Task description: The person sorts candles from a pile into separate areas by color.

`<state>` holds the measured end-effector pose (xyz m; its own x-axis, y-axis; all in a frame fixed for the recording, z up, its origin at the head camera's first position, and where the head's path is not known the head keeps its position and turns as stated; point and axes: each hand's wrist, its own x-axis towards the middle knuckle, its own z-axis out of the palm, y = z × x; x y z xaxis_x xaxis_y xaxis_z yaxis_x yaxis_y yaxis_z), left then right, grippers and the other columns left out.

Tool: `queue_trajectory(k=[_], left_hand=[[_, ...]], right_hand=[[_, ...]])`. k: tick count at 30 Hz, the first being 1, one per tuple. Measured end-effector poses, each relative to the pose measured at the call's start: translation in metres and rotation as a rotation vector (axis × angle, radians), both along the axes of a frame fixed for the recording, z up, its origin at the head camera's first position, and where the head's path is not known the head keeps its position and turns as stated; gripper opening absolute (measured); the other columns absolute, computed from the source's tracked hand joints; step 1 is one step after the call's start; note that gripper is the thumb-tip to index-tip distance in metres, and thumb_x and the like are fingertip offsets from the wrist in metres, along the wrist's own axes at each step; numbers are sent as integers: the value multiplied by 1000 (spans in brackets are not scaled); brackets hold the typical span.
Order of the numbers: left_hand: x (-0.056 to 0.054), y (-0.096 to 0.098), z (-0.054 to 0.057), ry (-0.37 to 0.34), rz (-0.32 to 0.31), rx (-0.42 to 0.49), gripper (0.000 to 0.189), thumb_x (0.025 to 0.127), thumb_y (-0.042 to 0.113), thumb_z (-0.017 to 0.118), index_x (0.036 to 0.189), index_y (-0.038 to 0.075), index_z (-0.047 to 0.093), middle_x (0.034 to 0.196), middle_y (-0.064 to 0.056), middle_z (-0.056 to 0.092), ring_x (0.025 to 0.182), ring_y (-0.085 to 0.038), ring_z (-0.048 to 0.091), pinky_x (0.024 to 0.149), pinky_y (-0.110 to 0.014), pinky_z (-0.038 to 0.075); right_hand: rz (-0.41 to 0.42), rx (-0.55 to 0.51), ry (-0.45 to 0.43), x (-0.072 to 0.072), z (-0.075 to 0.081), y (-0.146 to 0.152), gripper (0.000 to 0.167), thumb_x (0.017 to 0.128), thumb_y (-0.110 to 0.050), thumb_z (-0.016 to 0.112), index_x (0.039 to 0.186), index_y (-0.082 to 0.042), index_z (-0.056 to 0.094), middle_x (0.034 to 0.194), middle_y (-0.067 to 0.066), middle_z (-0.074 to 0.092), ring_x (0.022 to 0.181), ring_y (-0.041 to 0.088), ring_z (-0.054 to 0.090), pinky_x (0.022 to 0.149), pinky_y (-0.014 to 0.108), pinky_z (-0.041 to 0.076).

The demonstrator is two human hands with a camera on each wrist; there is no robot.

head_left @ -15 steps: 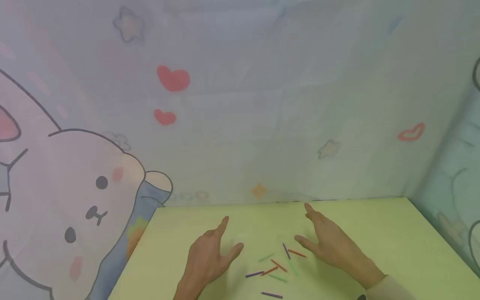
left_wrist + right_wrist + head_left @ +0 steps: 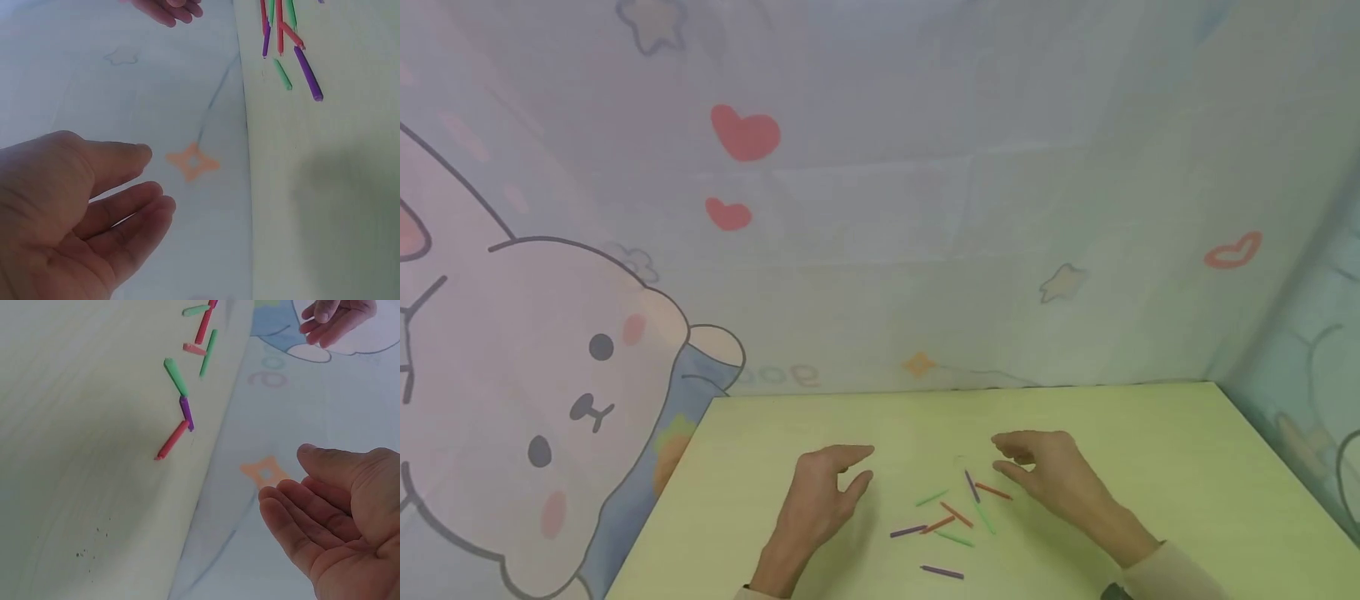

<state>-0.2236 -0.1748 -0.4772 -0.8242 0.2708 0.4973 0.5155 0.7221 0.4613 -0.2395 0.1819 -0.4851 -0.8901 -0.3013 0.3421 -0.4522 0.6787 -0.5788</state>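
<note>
Slim crayon-like sticks in purple, red-orange and green lie scattered on the table between my hands. Nearest my body is a purple stick [image 2: 942, 572]; another purple stick [image 2: 908, 531] touches a red-orange stick [image 2: 937, 525]. A green stick [image 2: 954, 539] lies just in front of that pair. My left hand [image 2: 820, 504] hovers left of the sticks, fingers loosely bent and thumb apart, holding nothing. On the other side my right hand [image 2: 1060, 479] is likewise raised and relaxed, nearest a red-orange stick [image 2: 994, 492]. The right wrist view shows the right palm [image 2: 350, 562] bare.
The pale yellow-green table [image 2: 760, 433] meets a printed cloth backdrop [image 2: 865, 275] along its far edge. A large cartoon rabbit [image 2: 550, 358] is printed at the left. Another cloth panel [image 2: 1322, 350] stands along the right side.
Both hands have drawn their stretched fingers into a looser, more bent shape. The head view has tilted slightly downward. The sticks keep their arrangement.
</note>
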Motion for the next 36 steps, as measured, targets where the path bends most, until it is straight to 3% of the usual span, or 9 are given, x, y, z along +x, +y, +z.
queue_trajectory(k=[6,12,16,19,25,36], left_hand=[[-4,5,-7,-99,-67,68,33,93,-9,83,124,3,84,114,-11,85,96,-24,83,82,-35,68],[-9,16,-19,-237,-130,95,31,95,-10,78,123,3,84,112,-14,84,94,-22,83,80,-24,64],[-14,26,-28,-298,-168,82,27,95,-8,80,120,1,84,111,-15,83,93,-18,80,80,-21,63],[-18,34,-34,-320,-182,63,27,94,-6,82,120,1,84,112,-13,83,92,-15,77,81,-21,62],[-22,44,-42,-361,-172,25,30,91,-6,82,120,2,84,112,-10,83,95,-15,76,83,-23,63],[-30,54,-53,-350,-155,-42,37,82,-7,77,116,3,86,116,-11,84,105,-24,78,90,-34,65]], right_hand=[[17,7,-62,2,-4,-6,28,96,-12,87,122,-4,80,108,5,85,92,16,80,82,30,66],[50,-16,-138,6,-14,-9,26,97,-12,87,119,-1,80,109,9,84,94,18,80,80,28,66],[97,-13,-134,6,-18,-13,16,95,-9,87,109,-4,81,96,0,82,85,9,75,76,24,63],[126,-7,-150,6,-21,-16,11,94,-7,88,102,-6,80,88,-7,77,79,4,69,72,23,60],[116,16,-206,6,-28,-22,13,90,-6,90,97,-7,79,88,-6,76,79,7,69,73,22,59],[152,82,-229,4,-36,-29,18,86,-5,92,98,0,79,84,-3,71,75,8,60,69,25,57]])
